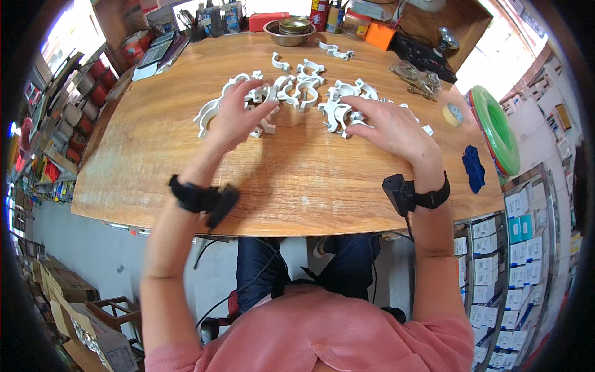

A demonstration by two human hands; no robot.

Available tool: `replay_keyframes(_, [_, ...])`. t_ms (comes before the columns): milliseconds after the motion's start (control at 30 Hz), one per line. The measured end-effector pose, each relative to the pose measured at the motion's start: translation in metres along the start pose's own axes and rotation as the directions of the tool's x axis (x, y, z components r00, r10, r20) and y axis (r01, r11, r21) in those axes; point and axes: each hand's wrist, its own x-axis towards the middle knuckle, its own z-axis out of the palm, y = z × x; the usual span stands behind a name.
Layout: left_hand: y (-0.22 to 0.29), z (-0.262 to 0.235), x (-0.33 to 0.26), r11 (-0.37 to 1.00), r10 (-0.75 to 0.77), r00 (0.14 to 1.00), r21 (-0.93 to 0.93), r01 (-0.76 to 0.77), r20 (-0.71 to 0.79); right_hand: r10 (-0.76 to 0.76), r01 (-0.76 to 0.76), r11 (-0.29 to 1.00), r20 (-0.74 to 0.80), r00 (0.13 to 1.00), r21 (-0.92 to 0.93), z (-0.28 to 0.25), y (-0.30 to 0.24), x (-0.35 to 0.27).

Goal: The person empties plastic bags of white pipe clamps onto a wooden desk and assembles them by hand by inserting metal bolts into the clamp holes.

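— Surface (291, 186) first: what fills the frame?

— Wood, a broad brown top across the middle, its near edge bowed by the lens. At the right edge a green and red coil (496, 127) hangs partly off it.

— And the hands?

— Both come up from the lower edge, each wrist wearing a black strap. The left hand (234, 118) sits left of centre, fingers curled, tips pinching at one of the white clips; whether it has a firm hold I cannot tell. The right hand (387, 127) lies right of centre, palm down, fingers spread loosely over the heap, gripping nothing that I can see.

— Where is that heap?

— The white plastic clips (304, 93) are scattered in the upper middle, between and under the two hands, with a few strays farther back.

— Anything smaller?

— A metal bowl (287, 34) at the top centre, a blue cloth (473, 167) on the right, a bag of screws (418, 77) in the upper right, and a roll of tape (453, 114) near the coil.
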Motion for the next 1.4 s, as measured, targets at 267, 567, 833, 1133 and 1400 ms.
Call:
replay_keyframes(267, [-0.079,-0.007,-0.024,0.735,-0.103,0.987,0.677,-0.009,0.126,0.092,-0.108,0.986,0.125,0.988,0.128,0.011,0.025,-0.016])
replay_keyframes(567, [0.01,0.017,0.005,0.754,-0.096,0.966,0.651,-0.087,0.239,0.077,-0.09,0.991,0.127,0.989,0.103,0.001,0.045,-0.023])
replay_keyframes(833, [0.051,0.053,-0.009,0.807,0.087,0.968,-0.586,0.071,0.236,0.039,0.0,0.991,0.285,0.958,-0.137,-0.033,0.057,0.06])
replay_keyframes(1133, [0.03,0.062,-0.018,0.647,-0.031,0.953,-0.721,0.249,0.301,0.12,0.038,0.894,0.319,0.94,-0.447,-0.003,0.108,0.198])
replay_keyframes(1400, [0.035,0.049,-0.017,0.589,-0.031,0.931,-0.746,0.311,0.364,0.173,-0.065,0.954,0.359,0.917,-0.294,0.062,0.152,0.293])
